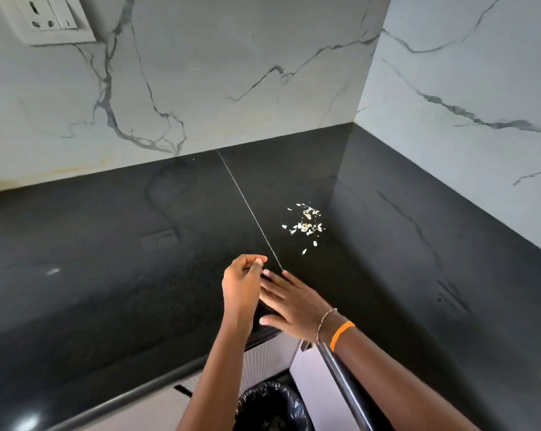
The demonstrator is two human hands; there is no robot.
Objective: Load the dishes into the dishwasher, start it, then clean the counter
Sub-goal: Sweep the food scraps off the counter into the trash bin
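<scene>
Crumbs (pixel 305 223): scattered pale bits on black worktop (pixel 107 275), toward its back right corner, beside a thin seam. Left hand (pixel 241 287) near front edge, fingertips pinched together; contents of grip: cannot tell. Right hand (pixel 291 306) flat, fingers spread, touching left. Lined bin (pixel 272 405) below front edge.

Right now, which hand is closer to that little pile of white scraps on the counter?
Right. The right hand lies flat just below the white scraps, fingertips pointing up-left; the left hand is farther to their lower left, fingers curled.
</scene>
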